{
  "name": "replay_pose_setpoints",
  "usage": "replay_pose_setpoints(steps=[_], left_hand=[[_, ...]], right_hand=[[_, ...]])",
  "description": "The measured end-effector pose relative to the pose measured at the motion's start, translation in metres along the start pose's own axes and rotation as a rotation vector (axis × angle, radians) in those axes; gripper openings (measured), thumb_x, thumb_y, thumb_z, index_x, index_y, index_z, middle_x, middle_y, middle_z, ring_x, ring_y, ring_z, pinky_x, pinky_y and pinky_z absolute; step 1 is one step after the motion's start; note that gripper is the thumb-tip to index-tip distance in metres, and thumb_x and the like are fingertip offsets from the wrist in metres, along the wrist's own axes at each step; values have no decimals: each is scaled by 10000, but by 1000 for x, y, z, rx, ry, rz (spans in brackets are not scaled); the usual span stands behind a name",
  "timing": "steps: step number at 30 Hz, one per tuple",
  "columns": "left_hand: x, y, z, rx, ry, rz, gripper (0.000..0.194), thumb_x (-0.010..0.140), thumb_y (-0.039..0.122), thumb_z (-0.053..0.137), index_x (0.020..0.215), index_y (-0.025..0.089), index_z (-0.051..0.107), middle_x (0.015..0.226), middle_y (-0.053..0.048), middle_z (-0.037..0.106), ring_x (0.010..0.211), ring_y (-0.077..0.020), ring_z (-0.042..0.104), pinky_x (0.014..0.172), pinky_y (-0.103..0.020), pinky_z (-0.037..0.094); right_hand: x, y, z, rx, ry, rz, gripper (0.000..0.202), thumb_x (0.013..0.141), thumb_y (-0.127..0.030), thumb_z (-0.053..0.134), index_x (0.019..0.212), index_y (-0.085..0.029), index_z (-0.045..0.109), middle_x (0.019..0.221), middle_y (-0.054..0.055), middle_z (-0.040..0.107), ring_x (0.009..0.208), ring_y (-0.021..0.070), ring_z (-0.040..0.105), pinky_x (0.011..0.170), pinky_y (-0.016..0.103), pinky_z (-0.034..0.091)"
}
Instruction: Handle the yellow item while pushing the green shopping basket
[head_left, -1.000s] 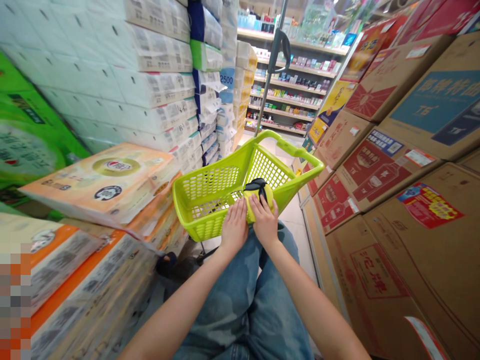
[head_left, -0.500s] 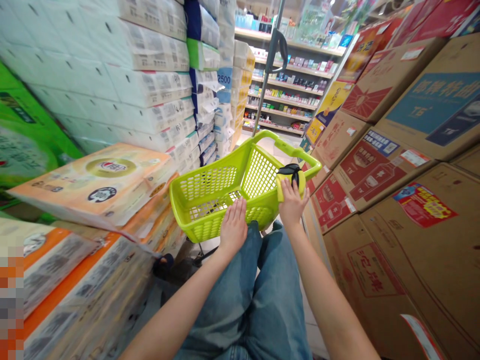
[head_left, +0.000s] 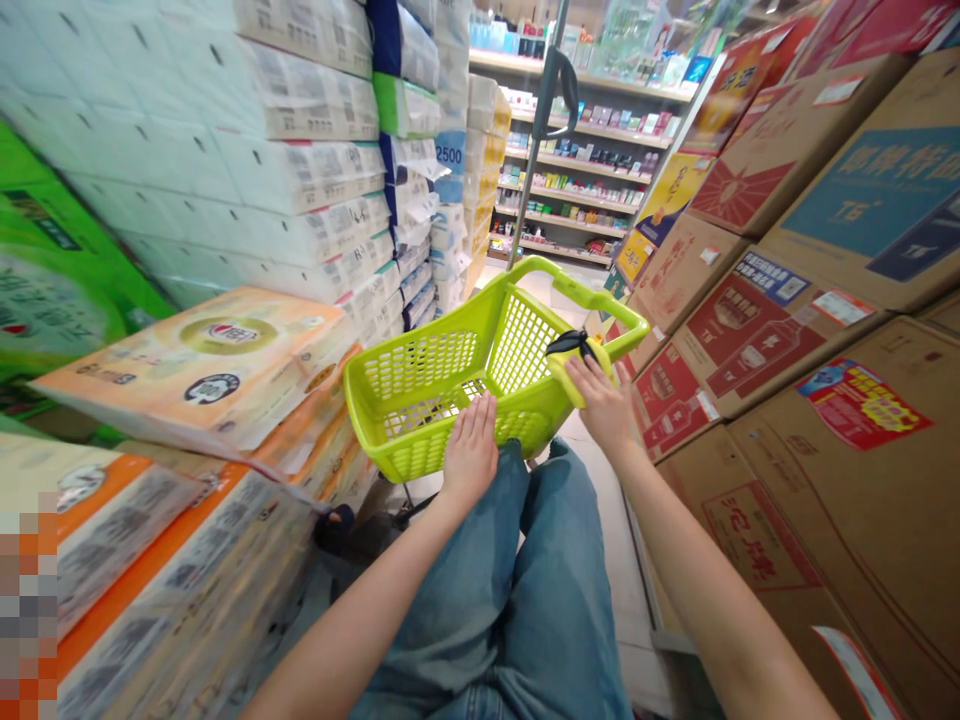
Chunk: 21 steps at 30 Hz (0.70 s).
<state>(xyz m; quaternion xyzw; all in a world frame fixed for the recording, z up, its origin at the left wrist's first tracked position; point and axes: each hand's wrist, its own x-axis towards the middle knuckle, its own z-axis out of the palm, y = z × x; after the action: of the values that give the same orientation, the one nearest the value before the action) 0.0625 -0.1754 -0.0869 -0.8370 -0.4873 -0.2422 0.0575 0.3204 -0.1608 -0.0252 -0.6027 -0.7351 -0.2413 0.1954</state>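
A lime-green shopping basket [head_left: 420, 455] with perforated walls and a raised handle stands in front of my knees; nothing shows inside it. My left hand [head_left: 471, 450] lies on its near rim, fingers stretched flat and side by side. In my right hand [head_left: 604, 400] is a yellow-and-black cloth [head_left: 571, 358], bunched under the fingers at the basket's right corner, just below the handle. The palm side of that hand is hidden.
Stacked tissue packs [head_left: 202, 340] close in on the left. Cardboard cartons [head_left: 840, 490] rise on the right. A metal pole [head_left: 536, 150] with a dark hook stands beyond the basket, before stocked shelves [head_left: 585, 150].
My right hand has shifted slightly to the right and down, and the cloth in it has turned and spread toward the left. My left hand stays on the rim.
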Motion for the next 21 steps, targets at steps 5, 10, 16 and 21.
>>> replay_pose_setpoints(steps=[5, 10, 16, 21], left_hand=[[1, 2, 1, 14, 5, -14, 744, 885, 185, 440, 1569, 75, 169, 1637, -107, 247, 1513, -241, 225, 1242, -404, 179], [1, 2, 2, 9, 17, -10, 787, 855, 175, 470, 1571, 75, 160, 1636, -114, 244, 1513, -243, 226, 1242, -405, 186], [0, 0, 1, 18, 0, -13, 763, 867, 179, 449, 1566, 63, 166, 1629, -120, 264, 1516, -232, 214, 1241, -409, 184], [0, -1, 0, 24, -6, 2, 803, 859, 199, 485, 1576, 87, 142, 1640, -105, 238, 1518, -224, 206, 1243, -394, 185]], right_hand=[[12, 24, 2, -47, 67, 269, 714, 772, -52, 460, 1457, -253, 464, 1485, 53, 525, 1398, 253, 447, 1189, 564, 154], [-1, -66, 22, 89, 40, 224, 737, 754, -18, 439, 1453, -250, 471, 1484, 43, 525, 1418, 255, 420, 1195, 559, 149], [-16, -116, 22, 204, -54, -33, 725, 798, 7, 410, 1472, -255, 440, 1508, 19, 495, 1441, 197, 391, 1217, 470, 150], [-6, -32, 0, 134, -80, -129, 701, 801, 12, 406, 1440, -267, 480, 1479, 25, 527, 1404, 197, 448, 1225, 506, 57]])
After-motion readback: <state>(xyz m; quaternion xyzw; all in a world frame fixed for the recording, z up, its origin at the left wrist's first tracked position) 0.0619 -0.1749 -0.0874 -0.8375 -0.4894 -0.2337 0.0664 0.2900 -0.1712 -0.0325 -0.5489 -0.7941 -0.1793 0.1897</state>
